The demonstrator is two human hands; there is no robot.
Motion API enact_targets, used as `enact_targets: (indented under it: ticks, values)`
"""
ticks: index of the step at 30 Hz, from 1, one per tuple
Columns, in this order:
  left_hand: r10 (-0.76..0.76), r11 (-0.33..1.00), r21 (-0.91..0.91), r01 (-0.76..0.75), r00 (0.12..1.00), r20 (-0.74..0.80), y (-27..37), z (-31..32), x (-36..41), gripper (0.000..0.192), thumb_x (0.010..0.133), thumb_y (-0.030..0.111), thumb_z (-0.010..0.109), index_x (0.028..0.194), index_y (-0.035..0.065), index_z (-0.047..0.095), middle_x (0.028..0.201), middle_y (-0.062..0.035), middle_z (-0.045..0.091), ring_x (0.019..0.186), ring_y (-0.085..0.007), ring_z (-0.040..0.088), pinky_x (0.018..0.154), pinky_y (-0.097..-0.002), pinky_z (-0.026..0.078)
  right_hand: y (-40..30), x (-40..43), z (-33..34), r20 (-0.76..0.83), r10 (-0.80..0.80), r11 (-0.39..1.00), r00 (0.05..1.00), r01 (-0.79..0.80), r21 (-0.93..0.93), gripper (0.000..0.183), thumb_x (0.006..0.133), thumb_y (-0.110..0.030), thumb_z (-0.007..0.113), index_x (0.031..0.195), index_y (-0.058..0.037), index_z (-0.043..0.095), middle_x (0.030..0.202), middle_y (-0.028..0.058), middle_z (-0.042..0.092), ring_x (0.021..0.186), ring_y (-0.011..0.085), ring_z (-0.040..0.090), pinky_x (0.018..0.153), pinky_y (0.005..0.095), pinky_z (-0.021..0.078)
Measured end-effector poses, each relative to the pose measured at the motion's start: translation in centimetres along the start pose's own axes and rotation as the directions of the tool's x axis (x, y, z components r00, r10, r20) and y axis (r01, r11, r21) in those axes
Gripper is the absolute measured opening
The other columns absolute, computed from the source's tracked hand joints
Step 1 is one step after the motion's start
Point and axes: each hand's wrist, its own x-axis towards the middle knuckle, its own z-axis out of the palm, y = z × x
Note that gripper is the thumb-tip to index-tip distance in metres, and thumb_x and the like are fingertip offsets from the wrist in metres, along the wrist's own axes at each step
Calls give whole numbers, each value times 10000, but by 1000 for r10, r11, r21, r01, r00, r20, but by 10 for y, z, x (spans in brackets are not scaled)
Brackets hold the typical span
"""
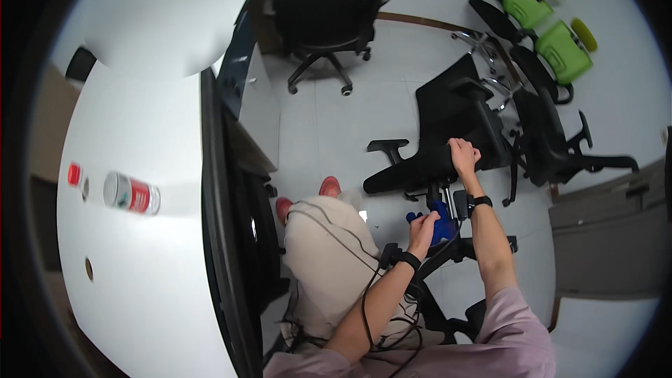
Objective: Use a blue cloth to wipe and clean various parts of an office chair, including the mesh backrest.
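A black office chair (446, 110) stands before me, its seat side-on and its metal gas-lift column (448, 199) exposed below. My right hand (464, 157) is curled over the edge of the seat. Lower down, my left hand (423, 231) pinches a bunched blue cloth (444, 223) against the column, above the black chair base (462, 248). Part of the cloth is hidden behind the fingers; I cannot tell whether it is a glove. Each wrist carries a black strap with a small black device and a cable.
A white table (157, 262) on the left holds a clear plastic bottle (131, 192) with a red label and a red-capped bottle (74, 174). Another black chair (325, 10) is ahead. More chairs, some with green backs (564, 51), line the right wall. Loose black cables (404, 320) cross my lap.
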Motion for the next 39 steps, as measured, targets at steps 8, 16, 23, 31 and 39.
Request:
enact_targets:
  ticks: [8, 16, 23, 31, 39]
  values:
    - [-11, 1000, -12, 11, 1000, 19, -21, 18, -7, 417, 861, 388, 645, 959, -17, 660, 846, -43, 631, 790, -132, 580, 733, -282, 460, -23, -70, 7, 50, -85, 988, 995, 91, -128, 358, 938, -375, 483, 921, -106, 717, 1032, 29, 684, 1094, 230, 564, 984, 476, 278]
    - [-109, 896, -442, 42, 986, -127, -24, 19, 2, 319, 875, 343, 589, 902, 31, 646, 783, -28, 617, 703, -142, 617, 627, -289, 485, -68, -112, 17, 98, -210, 940, 973, 229, -254, 374, 930, -396, 531, 906, -85, 736, 1027, 50, 690, 1066, 266, 571, 1005, 535, 283]
    - [-82, 860, -508, 42, 995, -57, 8, 6, -2, 629, 925, 593, 594, 1190, 24, 645, 1096, -66, 654, 983, -158, 619, 845, -277, 488, -78, -131, 8, 134, -226, 952, 965, 248, -178, 416, 983, -405, 502, 941, -64, 736, 1052, 55, 686, 1091, 257, 565, 1037, 533, 272]
    - [79, 673, -693, -257, 957, -278, 1, -6, 38, 919, 822, 826, 518, 1185, -2, 680, 1142, -118, 692, 1029, -215, 650, 857, -320, 518, -124, -161, 5, 180, -339, 939, 923, 345, -3, 411, 964, -392, 554, 878, -49, 763, 1021, 63, 715, 1111, 247, 568, 1045, 498, 254]
    - [-328, 802, -594, 66, 880, -344, 59, 10, -14, 737, 912, 703, 511, 1175, 31, 661, 1131, -145, 674, 975, -272, 659, 794, -368, 558, -118, -152, -9, 133, -301, 945, 944, 277, 174, 305, 897, -380, 674, 883, -96, 787, 943, 34, 742, 1048, 211, 595, 1015, 437, 241]
